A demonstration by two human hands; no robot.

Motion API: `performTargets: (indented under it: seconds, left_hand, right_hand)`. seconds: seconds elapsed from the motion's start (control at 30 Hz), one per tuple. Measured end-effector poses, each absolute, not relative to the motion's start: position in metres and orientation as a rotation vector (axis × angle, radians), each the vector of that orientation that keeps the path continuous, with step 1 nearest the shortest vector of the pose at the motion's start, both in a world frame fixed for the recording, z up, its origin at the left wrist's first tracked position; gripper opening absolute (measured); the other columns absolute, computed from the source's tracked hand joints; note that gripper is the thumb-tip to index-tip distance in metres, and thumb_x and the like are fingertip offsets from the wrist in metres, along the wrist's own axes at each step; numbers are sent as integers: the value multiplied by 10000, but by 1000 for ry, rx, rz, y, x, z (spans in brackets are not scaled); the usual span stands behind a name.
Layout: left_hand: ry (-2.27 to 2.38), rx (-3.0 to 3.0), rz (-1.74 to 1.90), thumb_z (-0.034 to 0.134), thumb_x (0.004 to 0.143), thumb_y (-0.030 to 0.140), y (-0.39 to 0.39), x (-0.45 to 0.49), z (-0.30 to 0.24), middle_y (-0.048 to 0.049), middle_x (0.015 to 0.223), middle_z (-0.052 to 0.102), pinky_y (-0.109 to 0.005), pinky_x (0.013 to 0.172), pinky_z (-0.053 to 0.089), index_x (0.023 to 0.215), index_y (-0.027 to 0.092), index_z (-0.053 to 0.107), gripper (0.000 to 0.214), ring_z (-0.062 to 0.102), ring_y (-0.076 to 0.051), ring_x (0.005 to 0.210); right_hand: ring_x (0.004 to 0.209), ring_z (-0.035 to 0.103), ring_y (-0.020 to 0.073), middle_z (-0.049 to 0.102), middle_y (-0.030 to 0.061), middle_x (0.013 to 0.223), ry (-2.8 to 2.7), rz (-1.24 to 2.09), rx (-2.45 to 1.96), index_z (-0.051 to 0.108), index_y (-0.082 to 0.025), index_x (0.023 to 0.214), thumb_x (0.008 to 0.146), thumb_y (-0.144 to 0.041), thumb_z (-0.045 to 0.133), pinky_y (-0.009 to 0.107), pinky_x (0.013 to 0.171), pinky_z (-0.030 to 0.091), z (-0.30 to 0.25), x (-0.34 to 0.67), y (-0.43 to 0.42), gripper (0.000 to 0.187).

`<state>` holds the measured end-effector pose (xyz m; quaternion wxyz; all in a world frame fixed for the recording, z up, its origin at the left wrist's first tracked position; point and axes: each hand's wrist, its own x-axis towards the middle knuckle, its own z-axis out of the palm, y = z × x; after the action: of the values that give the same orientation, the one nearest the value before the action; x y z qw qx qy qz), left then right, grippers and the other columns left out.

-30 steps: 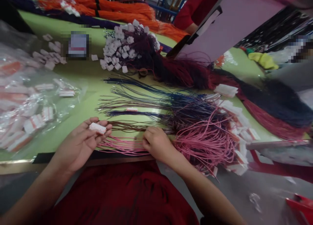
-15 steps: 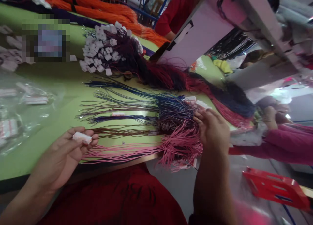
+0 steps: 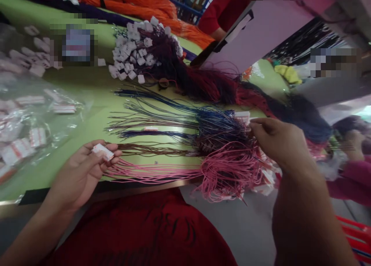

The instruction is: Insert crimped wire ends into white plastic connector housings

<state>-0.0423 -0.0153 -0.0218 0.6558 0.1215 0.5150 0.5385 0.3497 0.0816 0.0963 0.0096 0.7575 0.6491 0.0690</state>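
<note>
My left hand [image 3: 77, 173] is closed on a small white connector housing [image 3: 103, 152] with red-orange marks, pinched by the thumb on the fingers. Its fingertips are by the left ends of the brown wires [image 3: 156, 149] and pink wires [image 3: 228, 169]. At the right end of the bundles, my right hand [image 3: 278, 140] has its fingertips pressed together beside a white piece [image 3: 242, 117]; whether they grip a wire or that piece is hidden. Dark blue wires [image 3: 156, 102] and purple wires [image 3: 153, 135] lie in rows between the hands. Among them rests a small white-and-red housing [image 3: 151, 129].
Behind the rows lies a thick harness with many white connectors [image 3: 130, 51] and red and dark wires [image 3: 214, 82]. A plastic bag of white housings [image 3: 37, 138] lies at left. Orange wires [image 3: 139, 9] run along the back. A co-worker's red sleeve [image 3: 218, 13] shows beyond a panel [image 3: 246, 34].
My right hand has moved right, off the top of the tangled wires, and its fingers have drawn together. The left hand keeps its hold on the housing. The whole view has shifted slightly.
</note>
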Motion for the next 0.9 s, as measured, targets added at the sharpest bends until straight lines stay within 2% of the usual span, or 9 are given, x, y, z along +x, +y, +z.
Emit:
performTargets:
  seconds: [0.1,0.2,0.3,0.37,0.47,0.57,0.7,0.83,0.9]
  left_hand:
    - [1172,300,1265,639,739,66,-13,-41,-19,-57,841,742,-227,717,578,894,185,596,200,705,-180,806]
    - [1161,300,1290,673,720,96,-11,-34,-17,-59,853,746,-253,732,584,905,185,601,217,708,-199,828]
    - [1151,279,1271,714,692,119,-12,-28,-16,-66,899,745,-267,739,585,924,182,607,263,706,-220,866]
    - [1149,270,1250,727,687,128,-12,-27,-15,-68,934,741,-268,739,586,944,182,609,287,704,-226,881]
    - [1163,271,1242,732,688,134,-12,-32,-15,-66,958,736,-266,730,590,946,178,614,287,703,-235,893]
    - [1188,263,1281,743,681,141,-10,-40,-15,-57,943,738,-258,718,593,923,174,624,271,706,-235,881]
    - [1184,266,1306,758,681,156,-7,-44,-14,-56,947,739,-241,688,597,956,185,634,303,712,-230,861]
    - [1092,295,1181,758,696,177,-6,-28,-10,-72,1029,725,-239,667,598,1021,208,634,350,706,-240,890]
    - [1052,276,1111,748,705,163,-7,-17,-9,-73,1064,716,-235,683,596,1044,216,635,360,699,-228,911]
  right_hand:
    - [667,578,205,647,51,716,2107,313,2400,666,-225,847,833,-322,476,311,605,387,103,316,54,214]
    - [637,536,174,594,40,669,2533,386,2159,607,-201,691,826,-240,462,288,591,370,82,266,23,203]
    - [657,519,149,590,36,702,2821,-336,1555,597,-184,708,845,-195,494,260,607,393,34,217,4,172]
    - [736,520,175,596,63,762,2786,-438,1416,607,-158,747,810,-127,535,285,676,408,2,197,3,100]
    - [740,503,182,579,68,749,2757,-551,1409,590,-146,710,777,-74,536,305,704,404,-19,191,10,112]
    - [724,505,162,572,39,726,2798,-826,1383,572,-162,698,764,-58,531,292,708,407,-1,209,14,129]
    - [633,511,118,565,-3,675,2709,-1334,1329,558,-184,726,792,-84,547,237,609,407,47,231,9,120]
    - [745,583,108,631,11,770,2618,-1917,888,600,-190,830,866,-145,547,214,697,455,69,204,-1,79]
    - [728,587,88,632,5,786,2525,-2133,682,606,-180,806,865,-184,564,177,670,464,60,181,-1,73]
